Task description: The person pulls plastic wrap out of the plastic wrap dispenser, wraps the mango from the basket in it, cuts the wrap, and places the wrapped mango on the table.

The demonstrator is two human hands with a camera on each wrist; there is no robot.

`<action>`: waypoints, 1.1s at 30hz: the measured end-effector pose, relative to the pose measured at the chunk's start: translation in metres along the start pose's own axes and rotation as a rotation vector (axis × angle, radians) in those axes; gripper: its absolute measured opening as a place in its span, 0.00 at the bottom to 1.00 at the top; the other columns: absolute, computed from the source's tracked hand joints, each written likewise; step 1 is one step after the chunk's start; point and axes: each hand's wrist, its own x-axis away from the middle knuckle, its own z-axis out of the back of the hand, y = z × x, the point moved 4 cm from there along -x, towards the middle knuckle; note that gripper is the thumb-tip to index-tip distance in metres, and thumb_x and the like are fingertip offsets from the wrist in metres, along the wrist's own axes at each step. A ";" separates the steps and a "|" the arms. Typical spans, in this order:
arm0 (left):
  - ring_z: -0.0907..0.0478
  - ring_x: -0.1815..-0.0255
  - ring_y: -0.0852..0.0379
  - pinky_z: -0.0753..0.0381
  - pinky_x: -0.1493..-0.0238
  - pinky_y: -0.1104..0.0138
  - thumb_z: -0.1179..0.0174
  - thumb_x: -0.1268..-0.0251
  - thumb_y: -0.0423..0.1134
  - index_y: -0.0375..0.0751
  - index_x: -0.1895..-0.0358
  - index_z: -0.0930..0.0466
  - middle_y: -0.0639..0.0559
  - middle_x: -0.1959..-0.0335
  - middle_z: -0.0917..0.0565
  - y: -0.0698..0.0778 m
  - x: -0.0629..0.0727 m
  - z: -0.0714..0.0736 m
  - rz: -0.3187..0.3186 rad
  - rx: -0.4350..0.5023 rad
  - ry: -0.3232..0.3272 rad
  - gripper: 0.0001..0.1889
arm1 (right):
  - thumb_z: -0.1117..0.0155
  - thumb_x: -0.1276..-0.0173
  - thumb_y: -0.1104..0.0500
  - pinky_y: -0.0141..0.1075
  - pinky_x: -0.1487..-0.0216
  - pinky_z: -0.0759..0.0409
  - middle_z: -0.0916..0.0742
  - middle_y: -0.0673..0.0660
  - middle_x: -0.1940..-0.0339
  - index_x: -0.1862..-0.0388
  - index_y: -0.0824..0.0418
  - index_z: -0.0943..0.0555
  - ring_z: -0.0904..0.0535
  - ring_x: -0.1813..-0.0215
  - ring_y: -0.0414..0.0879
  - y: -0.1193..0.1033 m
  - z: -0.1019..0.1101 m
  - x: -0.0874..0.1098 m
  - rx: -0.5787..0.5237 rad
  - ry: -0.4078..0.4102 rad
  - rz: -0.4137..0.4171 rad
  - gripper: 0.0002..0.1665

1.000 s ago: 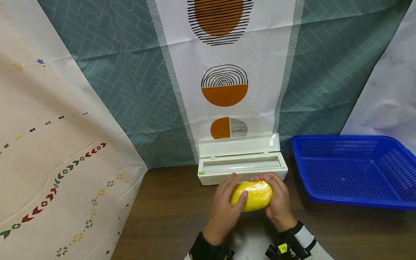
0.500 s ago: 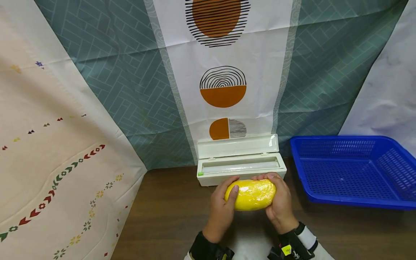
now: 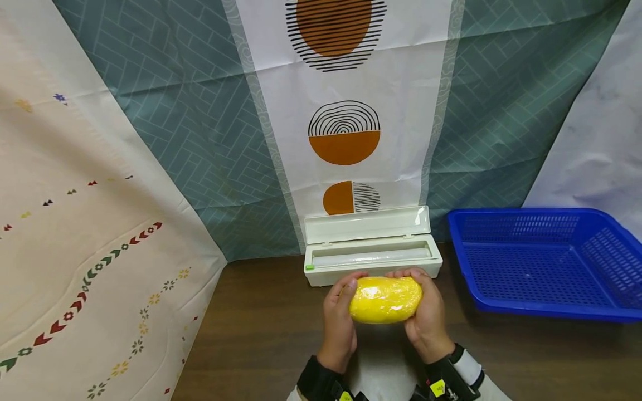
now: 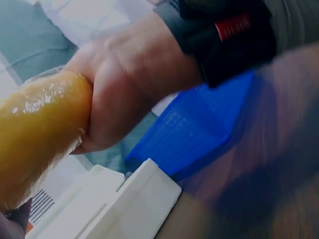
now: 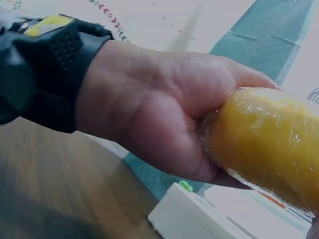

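Note:
A yellow, rounded oblong thing (image 3: 385,300), glossy under clear cling film, is held level between both hands over the table. My left hand (image 3: 340,323) grips its left end, the thumb along the near-top side. Around the right end curls my right hand (image 3: 426,317), its fingertips over the far edge. In the left wrist view, the right hand (image 4: 124,84) wraps one end of the yellow thing (image 4: 40,124). The right wrist view has the left hand (image 5: 154,109) around the other end, with wrinkled film there. Just behind the hands stands a white cling film dispenser (image 3: 326,277), lid raised, a roll inside.
A blue plastic basket (image 3: 544,311) stands to the right of the dispenser. Patterned cloths hang behind, and a pale printed cloth (image 3: 100,312) borders the left side. The wooden table (image 3: 251,323) lies under and around the hands.
The left hand has shifted towards the left end of the yellow thing, its thumb moving off the middle. The yellow thing now shows more of its top and lies more level.

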 end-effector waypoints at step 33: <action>0.24 0.38 0.42 0.21 0.40 0.66 0.56 0.19 0.51 0.31 0.40 0.22 0.34 0.37 0.22 -0.012 -0.013 0.021 -0.006 0.021 0.067 0.26 | 0.58 0.16 0.48 0.32 0.51 0.17 0.18 0.61 0.48 0.42 0.68 0.26 0.19 0.52 0.45 0.021 0.020 -0.017 0.577 -0.013 -0.002 0.25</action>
